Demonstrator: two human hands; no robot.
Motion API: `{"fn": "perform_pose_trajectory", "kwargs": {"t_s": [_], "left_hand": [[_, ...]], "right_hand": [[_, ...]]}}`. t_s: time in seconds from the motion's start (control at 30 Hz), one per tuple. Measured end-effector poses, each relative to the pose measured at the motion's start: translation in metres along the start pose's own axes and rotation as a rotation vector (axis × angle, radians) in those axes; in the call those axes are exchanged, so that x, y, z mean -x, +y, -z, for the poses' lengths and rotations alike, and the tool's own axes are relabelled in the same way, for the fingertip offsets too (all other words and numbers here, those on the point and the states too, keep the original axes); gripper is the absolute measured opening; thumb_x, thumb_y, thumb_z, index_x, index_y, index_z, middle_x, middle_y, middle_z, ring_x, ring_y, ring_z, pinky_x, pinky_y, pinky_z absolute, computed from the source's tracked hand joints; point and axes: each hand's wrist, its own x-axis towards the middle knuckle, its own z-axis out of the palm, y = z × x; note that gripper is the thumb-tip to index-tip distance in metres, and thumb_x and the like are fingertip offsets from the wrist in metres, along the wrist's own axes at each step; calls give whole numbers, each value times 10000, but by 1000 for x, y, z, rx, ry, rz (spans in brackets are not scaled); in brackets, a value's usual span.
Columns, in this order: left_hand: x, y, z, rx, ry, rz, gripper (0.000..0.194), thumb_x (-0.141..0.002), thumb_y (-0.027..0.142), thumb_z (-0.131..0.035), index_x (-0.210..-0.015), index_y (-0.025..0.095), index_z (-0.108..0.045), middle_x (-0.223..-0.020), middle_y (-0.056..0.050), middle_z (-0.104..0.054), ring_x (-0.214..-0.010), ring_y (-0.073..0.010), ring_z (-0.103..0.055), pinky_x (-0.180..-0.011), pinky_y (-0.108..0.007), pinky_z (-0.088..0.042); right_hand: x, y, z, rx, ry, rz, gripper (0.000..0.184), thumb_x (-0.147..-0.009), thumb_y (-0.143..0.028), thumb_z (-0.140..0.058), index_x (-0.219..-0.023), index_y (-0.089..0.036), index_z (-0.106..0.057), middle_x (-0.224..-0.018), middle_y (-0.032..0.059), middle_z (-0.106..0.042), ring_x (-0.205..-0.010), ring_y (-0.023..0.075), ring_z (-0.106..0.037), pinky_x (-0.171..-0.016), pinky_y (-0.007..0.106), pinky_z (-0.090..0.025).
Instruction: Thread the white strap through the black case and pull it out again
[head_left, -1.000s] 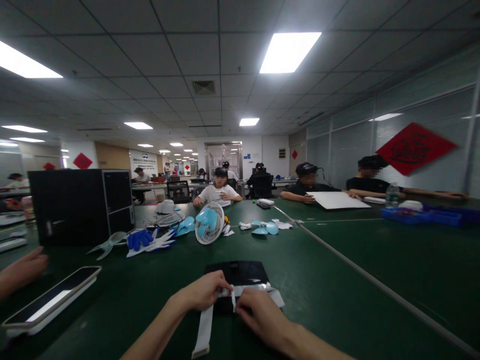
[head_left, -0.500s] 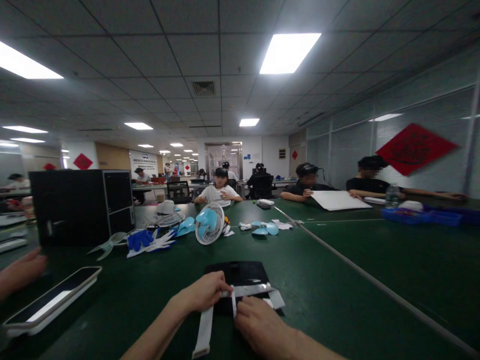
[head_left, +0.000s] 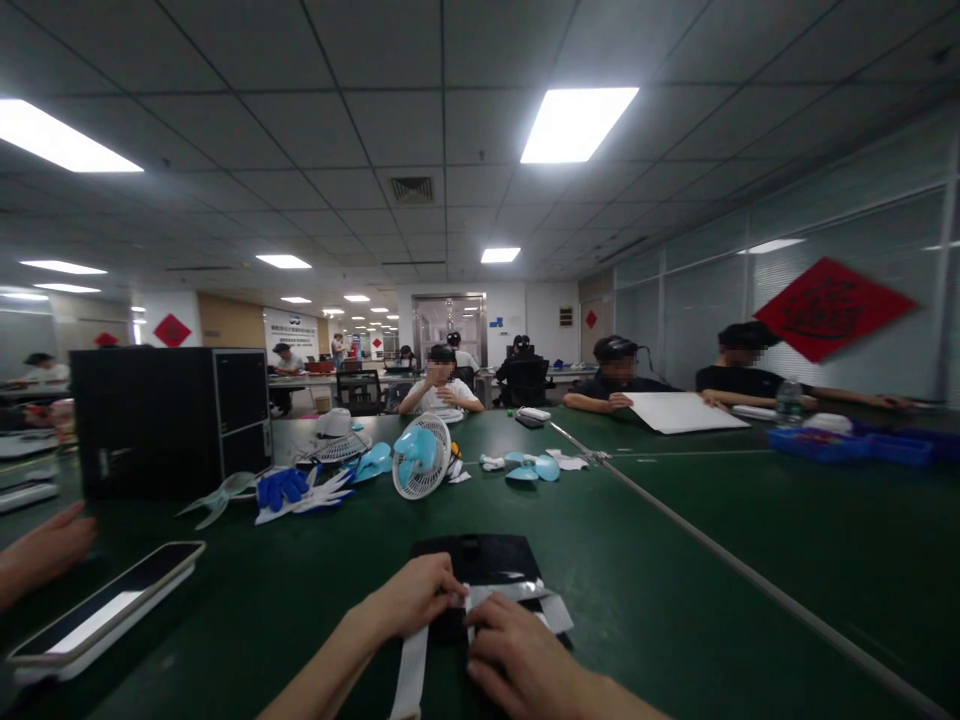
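A flat black piece [head_left: 480,552] lies on the green table in front of me, with a glossy pale strip [head_left: 517,592] across it. A white woven strap [head_left: 411,672] hangs off its near left side toward me, and another white end [head_left: 556,612] sticks out at the right. My left hand [head_left: 420,597] is closed in a pinch on the white strap at the middle of the piece. Fingers curled, my right hand [head_left: 517,655] closes on the same strap just right of the left fingertips. Both hands partly hide the strap and the near edge of the piece.
At left lies a phone [head_left: 112,605] on a white slab, with another person's hand [head_left: 49,550] behind it. Farther back are a black computer case [head_left: 150,425], blue-and-white gloves [head_left: 300,492], a small fan [head_left: 421,457] and loose blue blades [head_left: 531,466]. Co-workers sit across the table.
My right fingers have shifted up and forward over the narrow white strip between my hands, covering more of it. The view tilts slightly upward. A person opposite has raised a hand toward the face.
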Motion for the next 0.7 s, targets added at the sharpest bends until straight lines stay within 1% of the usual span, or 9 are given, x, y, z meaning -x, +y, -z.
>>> {"fn": "perform_pose_trajectory", "kwargs": {"t_s": [0.1, 0.17, 0.23, 0.37, 0.47, 0.57, 0.63, 0.7], "left_hand": [[0, 0, 0, 3, -1, 5, 257, -896, 307, -494, -1033, 281, -710, -967, -14, -603, -878, -143, -567, -775, -237, -409], [0, 0, 1, 2, -1, 8, 260, -892, 293, -497, -1045, 283, -707, -972, -14, -605, -879, -143, -568, -776, -238, -408], [1, -1, 1, 2, -2, 9, 260, -894, 294, -495, -1048, 284, -705, -973, -15, -606, -879, -144, -568, -779, -240, -408], [1, -2, 0, 6, 4, 1, 249, -893, 298, -497, -1017, 283, -712, -967, -11, -601, -870, -139, -563, -772, -234, -404], [0, -3, -2, -8, 0, -4, 253, -893, 290, -491, -1021, 291, -709, -961, -6, -599, -866, -133, -556, -763, -226, -398], [-1, -4, -4, -24, 8, -9, 254, -896, 290, -485, -1023, 296, -704, -955, 1, -592, -870, -130, -549, -764, -223, -395], [-1, -6, -6, -28, 12, -14, 249, -892, 283, -487, -1017, 297, -702, -954, 5, -585, -874, -130, -547, -767, -226, -395], [-1, -8, -7, -31, 11, -19, 247, -892, 271, -482, -1003, 295, -701, -952, 5, -578, -869, -131, -544, -761, -229, -395]], "right_hand": [[-4, 4, -5, -13, -14, -85, 321, -911, -278, -468, -1172, -185, -631, -1251, 95, -624, -1163, 235, -540, -1033, 359, -389], [-4, 6, -9, 1, -49, -102, 366, -905, -290, -482, -1226, -166, -606, -1297, 118, -606, -1207, 259, -527, -1067, 386, -367], [-3, 6, -12, 17, -73, -96, 387, -904, -317, -484, -1235, -157, -603, -1323, 129, -591, -1230, 279, -517, -1074, 407, -364], [5, 8, -16, 36, -75, -69, 434, -894, -348, -492, -1269, -147, -581, -1357, 139, -567, -1258, 295, -499, -1074, 430, -362], [9, 11, -19, 42, -90, -30, 451, -878, -345, -510, -1275, -142, -575, -1361, 144, -564, -1271, 287, -490, -1081, 413, -351], [6, 13, -17, 26, -81, 1, 388, -898, -326, -478, -1232, -173, -606, -1307, 111, -612, -1245, 254, -513, -1078, 375, -352], [2, 13, -13, 6, -54, -23, 365, -912, -310, -458, -1221, -189, -611, -1303, 92, -616, -1242, 239, -513, -1085, 360, -344], [-2, 12, -9, -8, -41, -81, 380, -910, -303, -466, -1246, -181, -597, -1343, 101, -584, -1260, 250, -496, -1098, 371, -331]]}}
